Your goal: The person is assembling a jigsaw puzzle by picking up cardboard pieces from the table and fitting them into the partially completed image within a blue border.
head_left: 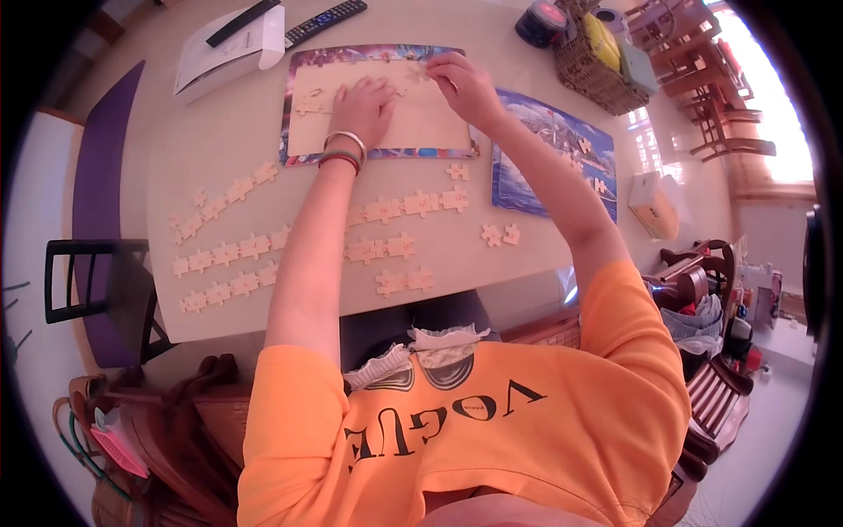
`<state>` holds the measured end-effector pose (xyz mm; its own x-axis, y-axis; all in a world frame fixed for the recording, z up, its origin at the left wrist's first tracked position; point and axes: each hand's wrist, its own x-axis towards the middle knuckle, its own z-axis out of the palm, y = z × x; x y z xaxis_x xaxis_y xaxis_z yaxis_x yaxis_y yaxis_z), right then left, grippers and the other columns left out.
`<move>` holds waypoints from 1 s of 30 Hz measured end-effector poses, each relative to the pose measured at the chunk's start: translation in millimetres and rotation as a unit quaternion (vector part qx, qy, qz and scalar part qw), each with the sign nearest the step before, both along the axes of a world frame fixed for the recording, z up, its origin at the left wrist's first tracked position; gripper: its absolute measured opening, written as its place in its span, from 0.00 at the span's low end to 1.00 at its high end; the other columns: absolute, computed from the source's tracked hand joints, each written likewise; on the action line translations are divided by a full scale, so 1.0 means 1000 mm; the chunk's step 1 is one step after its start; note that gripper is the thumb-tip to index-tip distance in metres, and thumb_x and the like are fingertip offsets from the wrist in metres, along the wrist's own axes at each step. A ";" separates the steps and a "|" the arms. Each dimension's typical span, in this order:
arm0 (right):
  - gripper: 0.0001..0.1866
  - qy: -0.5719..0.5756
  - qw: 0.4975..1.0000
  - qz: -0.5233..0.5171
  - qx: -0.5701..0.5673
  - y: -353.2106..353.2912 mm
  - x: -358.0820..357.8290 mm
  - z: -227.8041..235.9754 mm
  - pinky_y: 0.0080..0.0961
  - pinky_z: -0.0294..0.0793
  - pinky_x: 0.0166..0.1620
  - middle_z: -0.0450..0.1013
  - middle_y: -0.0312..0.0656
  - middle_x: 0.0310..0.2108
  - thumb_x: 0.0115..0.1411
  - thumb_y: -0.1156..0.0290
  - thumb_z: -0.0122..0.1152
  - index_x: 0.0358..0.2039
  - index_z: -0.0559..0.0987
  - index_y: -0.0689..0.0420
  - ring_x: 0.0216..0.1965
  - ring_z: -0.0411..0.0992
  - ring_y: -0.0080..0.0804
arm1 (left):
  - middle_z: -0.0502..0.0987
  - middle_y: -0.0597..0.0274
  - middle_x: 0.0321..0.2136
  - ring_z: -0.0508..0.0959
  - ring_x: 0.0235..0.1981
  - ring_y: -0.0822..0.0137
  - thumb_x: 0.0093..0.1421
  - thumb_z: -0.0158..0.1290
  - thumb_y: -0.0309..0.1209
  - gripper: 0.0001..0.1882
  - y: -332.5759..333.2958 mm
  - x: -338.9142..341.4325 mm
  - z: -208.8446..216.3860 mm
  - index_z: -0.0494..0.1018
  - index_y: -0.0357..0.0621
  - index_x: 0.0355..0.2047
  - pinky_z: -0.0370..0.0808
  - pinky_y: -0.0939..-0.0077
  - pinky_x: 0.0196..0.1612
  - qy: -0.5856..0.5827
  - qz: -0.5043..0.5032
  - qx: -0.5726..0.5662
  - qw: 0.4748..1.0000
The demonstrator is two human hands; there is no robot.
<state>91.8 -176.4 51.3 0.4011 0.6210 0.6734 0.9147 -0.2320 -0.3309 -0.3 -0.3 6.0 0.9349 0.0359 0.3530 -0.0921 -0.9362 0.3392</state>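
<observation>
A puzzle frame board [303, 132] with a colourful printed border and a pale inner bed lies on the table. My left hand [362, 110] rests on the bed, fingers spread out flat, with a metal bangle and a red band on the wrist. Near the board's top right edge, my right hand [461, 83] has its fingers pinched at a pale puzzle piece [416, 73]; its far side shows, the grip itself is partly hidden. A few joined pale pieces [311, 103] sit in the bed left of my left hand.
Several rows of pale puzzle pieces [232, 252] line the table nearer me. Right of the board lies a blue picture board [536, 167] with loose pieces on it. A white box [233, 53], a remote control [326, 22] and a wicker basket [590, 66] stand farther back.
</observation>
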 end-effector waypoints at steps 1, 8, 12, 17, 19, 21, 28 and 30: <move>0.04 0.006 1.000 -0.005 0.023 -0.001 -0.001 -0.001 0.27 0.73 0.36 0.73 0.37 0.34 0.51 0.79 0.55 0.27 0.76 0.58 0.33 0.72 0.37 | 0.69 0.67 0.52 0.63 0.56 0.63 0.56 0.47 0.35 0.15 0.000 0.000 0.000 0.72 0.56 0.45 0.53 0.52 0.58 0.000 0.000 -0.004 1.000; 0.04 0.024 0.997 -0.026 0.065 -0.002 0.003 -0.004 0.25 0.74 0.35 0.73 0.38 0.33 0.49 0.81 0.56 0.27 0.77 0.59 0.32 0.73 0.36 | 0.69 0.67 0.52 0.63 0.57 0.64 0.57 0.47 0.36 0.15 -0.001 -0.002 0.001 0.72 0.55 0.45 0.53 0.53 0.59 0.006 0.002 -0.012 1.000; 0.04 0.027 0.996 -0.035 0.076 -0.003 0.009 -0.011 0.25 0.74 0.35 0.73 0.38 0.32 0.49 0.81 0.57 0.27 0.77 0.60 0.32 0.73 0.36 | 0.69 0.67 0.52 0.63 0.57 0.64 0.56 0.48 0.36 0.16 -0.002 -0.002 0.003 0.72 0.54 0.45 0.53 0.53 0.59 0.011 0.001 -0.018 1.000; 0.04 0.257 0.960 -0.105 0.045 0.004 0.015 -0.012 0.25 0.72 0.34 0.74 0.43 0.29 0.50 0.77 0.57 0.28 0.77 0.61 0.30 0.73 0.36 | 0.69 0.67 0.52 0.63 0.57 0.64 0.56 0.48 0.36 0.15 0.000 -0.006 0.003 0.72 0.54 0.45 0.52 0.54 0.59 0.008 0.008 -0.031 0.999; 0.05 0.202 0.974 -0.099 0.004 0.004 0.032 -0.011 0.27 0.72 0.34 0.74 0.44 0.28 0.51 0.76 0.56 0.28 0.77 0.61 0.30 0.74 0.35 | 0.69 0.67 0.51 0.63 0.57 0.63 0.56 0.48 0.36 0.15 -0.001 -0.004 0.003 0.73 0.54 0.45 0.53 0.53 0.59 0.003 0.004 -0.033 0.999; 0.06 0.149 0.984 -0.093 -0.038 0.007 0.051 -0.011 0.28 0.72 0.33 0.74 0.45 0.26 0.51 0.74 0.55 0.28 0.77 0.61 0.29 0.74 0.35 | 0.69 0.67 0.51 0.63 0.57 0.63 0.56 0.48 0.36 0.15 -0.002 -0.003 0.003 0.73 0.54 0.45 0.53 0.53 0.59 0.001 0.001 -0.034 0.999; 0.06 0.190 0.950 -0.029 -0.244 0.031 0.082 0.000 0.30 0.72 0.32 0.75 0.45 0.23 0.52 0.74 0.53 0.28 0.78 0.60 0.23 0.73 0.37 | 0.70 0.66 0.50 0.64 0.56 0.63 0.56 0.47 0.35 0.15 -0.001 -0.002 -0.001 0.73 0.54 0.43 0.54 0.53 0.58 -0.013 -0.002 -0.028 1.000; 0.06 0.192 0.949 -0.026 -0.249 0.033 0.084 -0.002 0.30 0.72 0.31 0.75 0.45 0.23 0.51 0.75 0.54 0.28 0.78 0.60 0.22 0.73 0.37 | 0.70 0.67 0.50 0.64 0.55 0.63 0.56 0.46 0.35 0.14 -0.001 -0.002 -0.002 0.73 0.54 0.43 0.55 0.53 0.58 -0.017 -0.003 -0.026 1.000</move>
<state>175.8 -143.3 49.2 0.5972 0.7960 0.0988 0.7311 -0.4895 -0.4753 -1.9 -1.7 4.1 0.9227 0.0496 0.3822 -0.1095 -0.9171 0.3833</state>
